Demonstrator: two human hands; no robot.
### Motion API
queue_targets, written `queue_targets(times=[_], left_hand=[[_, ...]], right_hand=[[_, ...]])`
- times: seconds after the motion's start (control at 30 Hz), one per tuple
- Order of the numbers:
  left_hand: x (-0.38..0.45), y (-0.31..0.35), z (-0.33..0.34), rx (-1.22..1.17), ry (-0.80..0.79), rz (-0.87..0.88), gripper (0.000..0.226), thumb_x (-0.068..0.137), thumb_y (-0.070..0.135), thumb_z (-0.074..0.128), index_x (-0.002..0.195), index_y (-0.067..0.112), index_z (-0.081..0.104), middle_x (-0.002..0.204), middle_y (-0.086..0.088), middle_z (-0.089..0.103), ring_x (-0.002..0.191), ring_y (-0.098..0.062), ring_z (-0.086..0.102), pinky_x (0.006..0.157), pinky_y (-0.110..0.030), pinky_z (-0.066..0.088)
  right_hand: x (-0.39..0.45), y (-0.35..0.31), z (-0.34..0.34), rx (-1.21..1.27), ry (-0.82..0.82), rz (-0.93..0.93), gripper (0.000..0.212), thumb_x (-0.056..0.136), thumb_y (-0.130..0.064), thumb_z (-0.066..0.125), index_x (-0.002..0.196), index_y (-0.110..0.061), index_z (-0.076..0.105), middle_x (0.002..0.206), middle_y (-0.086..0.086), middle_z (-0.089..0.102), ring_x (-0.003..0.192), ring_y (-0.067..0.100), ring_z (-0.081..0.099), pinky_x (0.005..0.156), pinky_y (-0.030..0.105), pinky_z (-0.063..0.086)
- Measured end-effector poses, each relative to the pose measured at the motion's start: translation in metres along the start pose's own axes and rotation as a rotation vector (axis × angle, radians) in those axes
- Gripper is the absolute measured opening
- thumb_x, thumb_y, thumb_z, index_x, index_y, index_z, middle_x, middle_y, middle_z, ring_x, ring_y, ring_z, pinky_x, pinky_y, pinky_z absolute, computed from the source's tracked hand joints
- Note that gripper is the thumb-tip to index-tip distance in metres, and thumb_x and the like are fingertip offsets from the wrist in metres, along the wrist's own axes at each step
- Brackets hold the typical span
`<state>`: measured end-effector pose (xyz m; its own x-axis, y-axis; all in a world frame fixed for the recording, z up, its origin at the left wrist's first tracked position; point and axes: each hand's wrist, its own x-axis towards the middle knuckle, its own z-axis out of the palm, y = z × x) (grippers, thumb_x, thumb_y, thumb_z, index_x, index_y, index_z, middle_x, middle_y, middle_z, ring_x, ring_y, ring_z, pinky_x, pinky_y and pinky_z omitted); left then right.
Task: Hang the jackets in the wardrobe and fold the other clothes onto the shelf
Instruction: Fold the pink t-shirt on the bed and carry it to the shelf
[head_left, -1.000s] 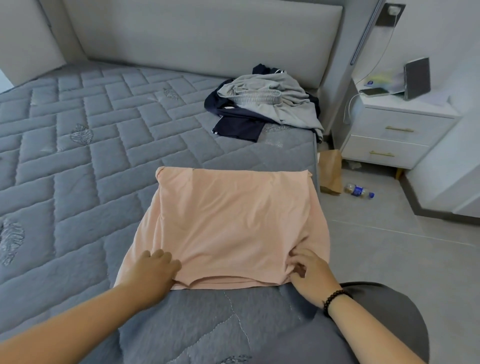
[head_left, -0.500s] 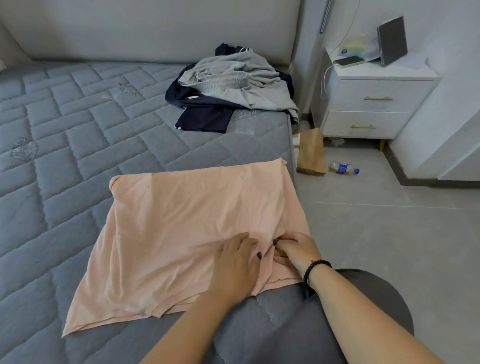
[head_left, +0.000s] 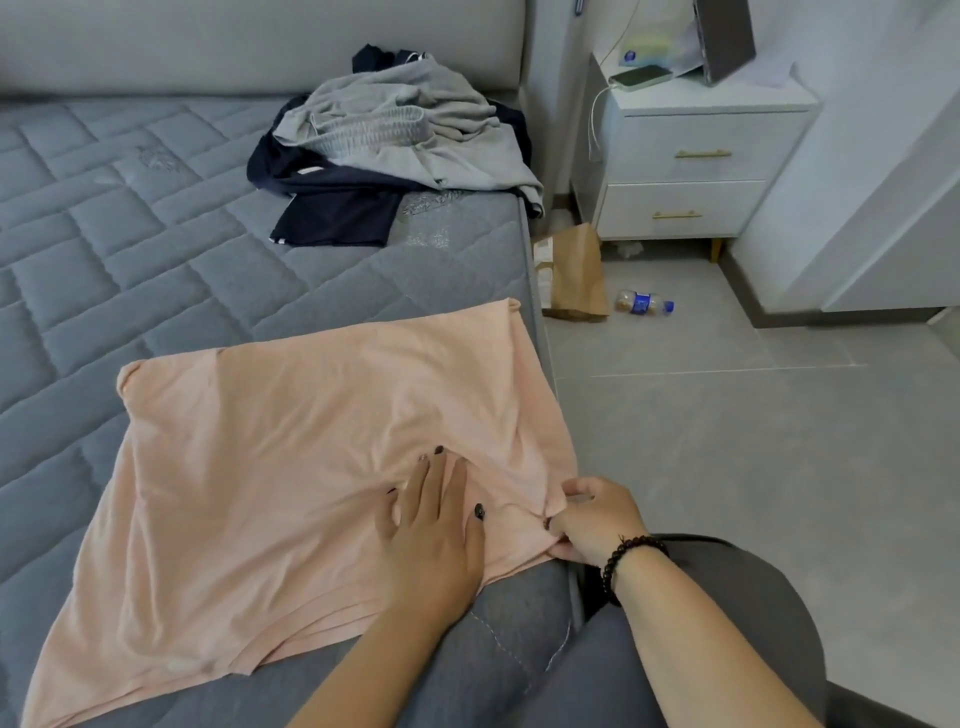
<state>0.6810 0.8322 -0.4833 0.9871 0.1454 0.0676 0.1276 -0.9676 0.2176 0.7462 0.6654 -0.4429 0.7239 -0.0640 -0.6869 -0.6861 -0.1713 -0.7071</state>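
Peach garment (head_left: 291, 467) lies spread flat on the near part of the grey quilted mattress (head_left: 130, 234), its right edge running along the mattress's right side. My left hand (head_left: 434, 535) rests flat on the cloth near its near-right corner, fingers straight and a little apart, pressing the fabric down. My right hand (head_left: 592, 525), with a dark bead bracelet (head_left: 626, 564) on the wrist, sits just right of it at the mattress edge, fingers curled and pinching the garment's near-right corner, so the cloth bunches into small folds between my two hands.

Farther along the right side of the mattress, close to the headboard (head_left: 260, 47), a grey garment (head_left: 415, 130) is heaped on top of a dark navy one (head_left: 337, 208). On the floor to the right, a brown paper bag (head_left: 579, 275) leans against the bed side, and a plastic bottle (head_left: 644, 302) lies just beside it. Beyond them is a white nightstand (head_left: 691, 171) with two drawers; a phone (head_left: 641, 77) lies on top with a cable attached.
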Motion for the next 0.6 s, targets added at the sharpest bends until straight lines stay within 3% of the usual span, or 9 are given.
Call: queue_targets(times=[0.1, 0.17, 0.23, 0.3, 0.4, 0.47, 0.53, 0.6], left_hand=[[-0.001, -0.001, 0.003, 0.02, -0.006, -0.006, 0.055, 0.089, 0.038, 0.036, 0.137, 0.017, 0.053, 0.148, -0.003, 0.046, 0.136, -0.021, 0.043, 0.106, -0.047, 0.026], [-0.001, -0.001, 0.002, 0.029, -0.002, -0.008, 0.056, 0.089, 0.038, 0.036, 0.137, 0.016, 0.053, 0.148, -0.004, 0.046, 0.136, -0.022, 0.044, 0.106, -0.048, 0.028], [-0.003, 0.002, -0.002, 0.024, -0.019, -0.011, 0.057, 0.089, 0.037, 0.034, 0.137, 0.015, 0.054, 0.147, -0.004, 0.046, 0.136, -0.022, 0.044, 0.106, -0.049, 0.03], [-0.002, 0.006, -0.006, -0.03, -0.011, -0.036, 0.056, 0.089, 0.037, 0.032, 0.137, 0.016, 0.054, 0.148, -0.003, 0.045, 0.137, -0.021, 0.041, 0.108, -0.05, 0.028], [0.021, 0.013, -0.022, -0.271, 0.062, -0.132, 0.043, 0.091, 0.033, 0.038, 0.128, 0.018, 0.055, 0.138, 0.001, 0.049, 0.128, -0.018, 0.046, 0.105, -0.042, 0.024], [0.052, 0.019, -0.038, -0.447, 0.121, -0.162, 0.025, 0.096, 0.03, 0.044, 0.115, 0.017, 0.054, 0.117, 0.003, 0.058, 0.106, -0.021, 0.058, 0.092, -0.038, 0.036], [0.091, 0.029, -0.049, -0.543, 0.02, -0.202, 0.024, 0.097, 0.041, 0.045, 0.105, 0.019, 0.05, 0.102, 0.001, 0.063, 0.089, -0.023, 0.062, 0.077, -0.036, 0.047], [0.124, 0.044, -0.05, -0.369, -0.164, -0.197, 0.036, 0.094, 0.053, 0.042, 0.099, 0.018, 0.049, 0.094, -0.002, 0.064, 0.085, -0.026, 0.061, 0.072, -0.036, 0.049]], right_hand=[[0.001, 0.0, -0.002, 0.094, -0.033, 0.084, 0.039, 0.072, 0.016, 0.054, 0.102, -0.005, 0.064, 0.103, 0.012, 0.062, 0.097, 0.029, 0.061, 0.059, 0.034, 0.057], [0.005, -0.008, 0.003, 0.183, -0.05, 0.095, 0.029, 0.072, 0.014, 0.049, 0.089, -0.002, 0.066, 0.094, 0.014, 0.064, 0.088, 0.027, 0.061, 0.062, 0.033, 0.056], [0.011, -0.017, 0.008, 0.193, -0.036, 0.034, 0.022, 0.074, 0.009, 0.05, 0.084, 0.001, 0.069, 0.09, 0.013, 0.066, 0.084, 0.028, 0.062, 0.074, 0.037, 0.054], [0.016, -0.024, 0.014, 0.161, 0.009, -0.017, 0.023, 0.078, 0.002, 0.057, 0.096, 0.002, 0.072, 0.097, 0.019, 0.071, 0.092, 0.028, 0.065, 0.088, 0.04, 0.052], [0.019, -0.026, 0.017, 0.168, 0.029, -0.012, 0.022, 0.078, -0.007, 0.063, 0.093, 0.008, 0.069, 0.091, 0.024, 0.07, 0.082, 0.02, 0.061, 0.075, 0.029, 0.046], [0.018, -0.024, 0.018, 0.112, 0.036, -0.055, 0.01, 0.08, -0.007, 0.061, 0.08, -0.006, 0.071, 0.082, 0.009, 0.071, 0.079, 0.019, 0.062, 0.068, 0.023, 0.046], [0.016, -0.022, 0.018, 0.089, 0.114, -0.105, 0.015, 0.081, -0.007, 0.062, 0.071, -0.015, 0.07, 0.077, 0.0, 0.068, 0.076, 0.016, 0.061, 0.067, 0.024, 0.048], [0.012, -0.019, 0.015, 0.082, 0.193, -0.117, 0.018, 0.083, -0.008, 0.063, 0.066, -0.015, 0.067, 0.074, 0.002, 0.066, 0.075, 0.02, 0.06, 0.072, 0.028, 0.049]])
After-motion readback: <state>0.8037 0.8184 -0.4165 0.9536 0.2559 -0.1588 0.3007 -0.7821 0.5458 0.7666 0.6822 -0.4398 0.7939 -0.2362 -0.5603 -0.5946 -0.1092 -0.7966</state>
